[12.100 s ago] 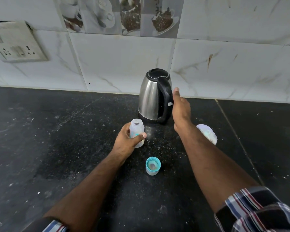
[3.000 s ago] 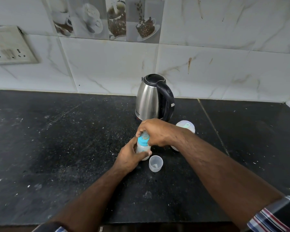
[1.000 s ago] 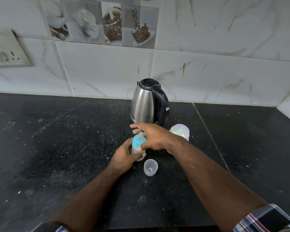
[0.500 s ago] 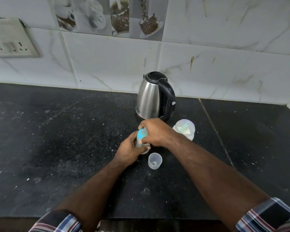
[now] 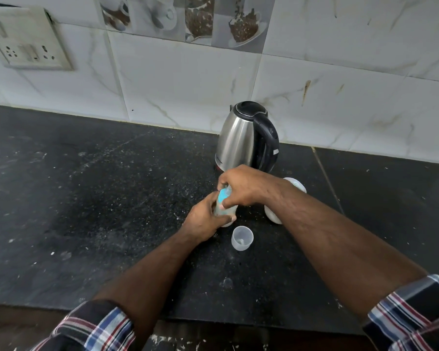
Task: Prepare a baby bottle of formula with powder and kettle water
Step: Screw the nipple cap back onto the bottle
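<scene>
A small clear baby bottle (image 5: 225, 212) with a blue collar stands on the black counter (image 5: 112, 198). My left hand (image 5: 207, 219) wraps its body from the left. My right hand (image 5: 246, 184) closes over the blue collar (image 5: 223, 196) and teat from above, hiding most of the top. The steel kettle (image 5: 241, 139) with a black handle stands just behind, lid shut. A clear bottle cap (image 5: 242, 238) sits open side up just right of the bottle. The white powder container (image 5: 273, 214) is mostly hidden behind my right forearm.
A tiled wall rises behind the kettle, with a socket plate (image 5: 27, 40) at the upper left. The counter's front edge (image 5: 213, 321) runs below my forearms. White powder specks are scattered over the counter.
Over the last second both hands have stayed on the bottle, and my right hand has turned over the blue collar. Earlier the bottle was open and the collar lay on the counter.
</scene>
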Demonstrator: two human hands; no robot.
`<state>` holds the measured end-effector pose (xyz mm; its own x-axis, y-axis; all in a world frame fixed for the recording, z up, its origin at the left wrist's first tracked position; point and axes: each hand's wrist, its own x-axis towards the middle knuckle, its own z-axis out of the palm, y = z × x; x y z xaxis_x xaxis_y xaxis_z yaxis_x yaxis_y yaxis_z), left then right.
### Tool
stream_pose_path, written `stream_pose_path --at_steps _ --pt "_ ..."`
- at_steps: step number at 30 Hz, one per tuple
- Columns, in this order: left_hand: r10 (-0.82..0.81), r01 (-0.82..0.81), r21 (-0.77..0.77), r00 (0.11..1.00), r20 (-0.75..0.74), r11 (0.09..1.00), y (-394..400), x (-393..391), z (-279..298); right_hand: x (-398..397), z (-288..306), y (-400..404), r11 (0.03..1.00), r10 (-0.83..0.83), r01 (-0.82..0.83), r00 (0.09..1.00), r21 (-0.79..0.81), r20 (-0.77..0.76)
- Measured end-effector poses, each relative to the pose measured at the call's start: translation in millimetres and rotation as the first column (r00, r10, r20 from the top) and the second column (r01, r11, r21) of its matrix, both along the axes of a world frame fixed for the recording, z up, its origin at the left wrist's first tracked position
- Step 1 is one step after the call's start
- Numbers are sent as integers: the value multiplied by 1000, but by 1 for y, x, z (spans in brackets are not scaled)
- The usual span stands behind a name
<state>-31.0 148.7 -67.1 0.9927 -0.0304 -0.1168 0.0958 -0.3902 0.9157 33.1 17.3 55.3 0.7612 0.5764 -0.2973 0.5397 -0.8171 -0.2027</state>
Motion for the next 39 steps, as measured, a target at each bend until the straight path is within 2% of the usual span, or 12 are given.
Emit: stream_pose_path --at_steps 4,14,23,28,33,37,39 --pt "10 -11 -13 1000 -26 1000 0 1 -1 3 8 -2 997 79 -79 996 2 -50" --pt "-3 3 -23 1000 -25 1000 0 0 2 8 6 -9 997 53 -48 994 60 -96" --pt "-5 5 -13 1000 0 1000 1 0 2 6 0 -6 999 43 -43 999 -5 25" --pt "-3 3 -27 1000 5 1000 0 0 1 8 6 -10 999 46 -44 996 15 -74" --pt "15 -15 -15 1000 6 1000 1 0 -1 4 1 -7 997 -4 13 993 -81 120" --pt "4 -4 -22 1000 5 1000 1 1 -2 3 5 -14 1000 -15 15 999 13 -38" --pt "-2 2 -20 1000 0 1000 0 1 -2 1 4 -13 999 4 -2 999 44 -37"
